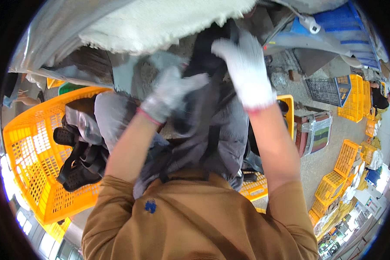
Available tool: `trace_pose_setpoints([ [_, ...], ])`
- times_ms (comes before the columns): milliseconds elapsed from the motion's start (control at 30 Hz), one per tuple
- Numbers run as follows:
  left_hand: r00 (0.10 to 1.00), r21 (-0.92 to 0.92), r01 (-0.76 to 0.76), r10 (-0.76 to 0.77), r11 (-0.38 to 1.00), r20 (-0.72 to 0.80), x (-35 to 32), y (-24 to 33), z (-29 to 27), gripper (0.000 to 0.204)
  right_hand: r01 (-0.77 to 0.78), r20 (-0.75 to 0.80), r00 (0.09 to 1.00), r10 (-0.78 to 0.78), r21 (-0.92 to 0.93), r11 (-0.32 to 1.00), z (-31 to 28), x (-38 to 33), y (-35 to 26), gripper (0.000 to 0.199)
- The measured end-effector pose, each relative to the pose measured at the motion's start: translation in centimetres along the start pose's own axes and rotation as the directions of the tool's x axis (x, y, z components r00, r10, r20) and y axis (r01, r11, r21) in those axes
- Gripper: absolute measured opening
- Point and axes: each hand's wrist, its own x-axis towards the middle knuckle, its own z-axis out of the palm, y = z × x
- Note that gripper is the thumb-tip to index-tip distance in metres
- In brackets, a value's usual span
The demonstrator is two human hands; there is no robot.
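My left hand (171,92), in a white knit glove, is raised in front of my lap. Its thumb and fingers look apart, though motion blurs them. Farther forward and to the right, my right hand (245,65) wears a similar glove, with its thumb spread from stretched fingers. Between and below the hands is a long black item (195,102), smeared by motion; I cannot make out its kind or whether either hand touches it. Several black clogs (75,167) lie in the yellow crate (32,143) at my left.
White fleecy material (160,26) hangs over the grey surface ahead. A blue crate (340,28) is at the far right, near a dark grey crate (327,92) and stacked yellow crates (353,102). A striped box (316,134) stands right; beyond, a person (380,99) in black.
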Motion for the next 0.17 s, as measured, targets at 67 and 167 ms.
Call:
trace_pose_setpoints([
  [67, 0.995, -0.455, -0.068, 0.024, 0.888, -0.102, 2.3, -0.1, 5.2, 0.042, 0.022, 0.03, 0.999, -0.023, 0.036, 0.999, -1.9, -5.4, -0.9, 0.064],
  [167, 0.972, -0.651, -0.119, -0.045, 0.749, -0.229, 6.2, 1.0, 9.6, 0.044, 0.171, -0.126, 0.979, -0.163, 0.056, 0.984, -1.7, -10.5, -0.6, 0.1],
])
